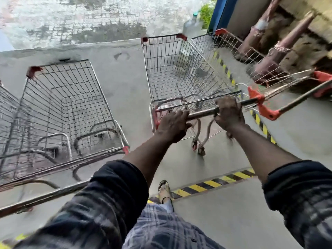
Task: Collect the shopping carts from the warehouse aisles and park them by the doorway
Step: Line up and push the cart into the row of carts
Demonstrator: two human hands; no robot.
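Dark checked sleeves (pixel 111 203) are reaching forward, both hands gripping a cart's handle.

A sandalled foot (pixel 164 189) is stepping beside yellow-and-black striped tape (pixel 212 184). The left hand (pixel 173 125) and right hand (pixel 229 114) are curling around the dull metal handle bar (pixel 203 113) of the middle cart (pixel 172 69). Its wire basket is narrowing toward red-capped front corners and pointing lengthwise away, at the stained wall (pixel 80 20). Only its rear wheels are showing. It is standing on the concrete floor (pixel 125 78) between the left cart (pixel 68 97), which the frame edge is cutting off, and the right cart (pixel 233 44), which is blurring badly.
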